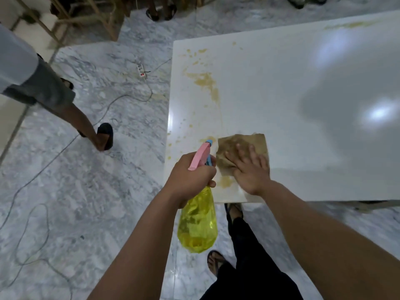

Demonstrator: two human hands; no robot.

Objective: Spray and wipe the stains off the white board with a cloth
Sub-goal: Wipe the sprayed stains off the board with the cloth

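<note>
The white board (281, 87) lies flat, filling the right half of the view. Yellow-brown stains (205, 81) run down its left side, with a smear (225, 181) near the front left corner. My right hand (251, 169) presses flat, fingers spread, on a brown cloth (242, 146) lying on the board near that corner. My left hand (190, 176) grips a yellow spray bottle (198, 221) by its neck. The pink and blue nozzle (204, 152) points toward the board's left edge. The bottle hangs just off the board's front left corner.
A person's leg and sandal (104, 135) stand on the marble floor to the left. A power strip (141, 70) and long cables (43, 169) lie across the floor. Wooden furniture legs (104, 18) and other feet (161, 13) are at the back. My own feet (216, 263) are below.
</note>
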